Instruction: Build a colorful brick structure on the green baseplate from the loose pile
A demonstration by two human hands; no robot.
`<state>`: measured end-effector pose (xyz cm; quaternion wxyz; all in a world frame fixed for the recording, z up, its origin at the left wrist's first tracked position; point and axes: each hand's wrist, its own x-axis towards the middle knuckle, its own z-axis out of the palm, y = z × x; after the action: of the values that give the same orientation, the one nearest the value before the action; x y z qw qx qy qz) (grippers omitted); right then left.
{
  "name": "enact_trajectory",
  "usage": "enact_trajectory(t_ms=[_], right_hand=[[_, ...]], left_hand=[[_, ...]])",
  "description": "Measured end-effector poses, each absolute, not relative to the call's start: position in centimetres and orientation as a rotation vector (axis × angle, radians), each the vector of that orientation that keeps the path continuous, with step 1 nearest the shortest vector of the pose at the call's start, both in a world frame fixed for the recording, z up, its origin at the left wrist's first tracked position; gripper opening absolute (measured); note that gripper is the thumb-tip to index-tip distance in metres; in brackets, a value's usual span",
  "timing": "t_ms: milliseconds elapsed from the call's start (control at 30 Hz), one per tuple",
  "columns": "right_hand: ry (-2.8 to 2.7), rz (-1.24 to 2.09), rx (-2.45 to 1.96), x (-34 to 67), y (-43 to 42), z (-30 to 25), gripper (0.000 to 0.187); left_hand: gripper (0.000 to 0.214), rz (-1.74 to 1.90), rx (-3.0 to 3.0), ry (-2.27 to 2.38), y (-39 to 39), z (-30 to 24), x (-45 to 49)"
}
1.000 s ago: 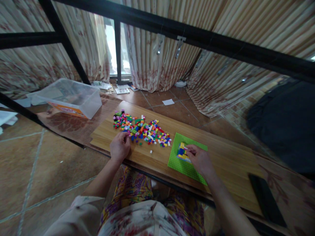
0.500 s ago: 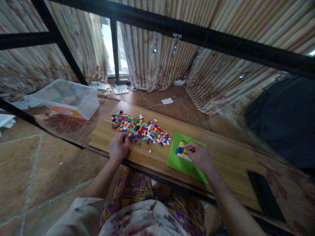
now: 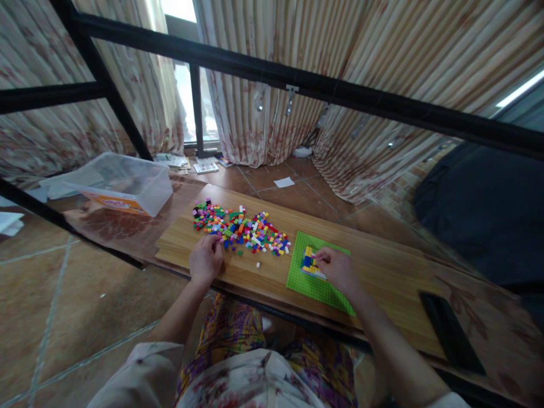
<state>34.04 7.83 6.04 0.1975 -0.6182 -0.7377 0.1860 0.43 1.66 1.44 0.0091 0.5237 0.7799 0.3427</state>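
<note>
Loose multicoloured toy bricks lie in a long pile on the wooden board. My left hand rests at the pile's near left edge, thumb and fingers pinched together. A speck of pink shows at those fingertips, too small to make out. Farther right lies a green studded baseplate, and on it stands a small build of yellow, blue and white bricks. My right hand reaches over this build from the right, its fingers closed on a tiny pink brick at the build's top; the hand covers the build's right part.
A single white brick lies apart, in front of the pile. A clear plastic bin with an orange label stands at the far left. On the right lies a dark flat object. A black metal bar crosses above the far side.
The view has tilted upward a little. My right hand's fingertips have shifted slightly leftward over the build; my left hand keeps its pinch beside the pile.
</note>
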Motion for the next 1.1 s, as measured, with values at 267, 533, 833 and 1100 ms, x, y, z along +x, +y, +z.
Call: enact_trajectory(t_ms=[267, 533, 833, 1100], right_hand=[[-2.114, 0.424, -1.518, 31.0, 5.6, 7.6, 0.024], [-2.398, 0.386, -1.438, 25.8, 5.9, 5.3, 0.032], [-2.506, 0.251, -1.538, 24.9, 6.8, 4.3, 0.032], [-2.403, 0.321, -1.463, 24.8, 6.7, 3.9, 0.027]], left_hand=[[0.022, 1.063, 1.629, 2.448, 1.6, 1.4, 0.4], [0.022, 1.112, 1.631, 2.419, 1.6, 1.2, 0.4], [0.021, 1.106, 1.626, 2.426, 1.5, 1.3, 0.5], [0.021, 1.105, 1.635, 2.411, 1.5, 1.0, 0.4]])
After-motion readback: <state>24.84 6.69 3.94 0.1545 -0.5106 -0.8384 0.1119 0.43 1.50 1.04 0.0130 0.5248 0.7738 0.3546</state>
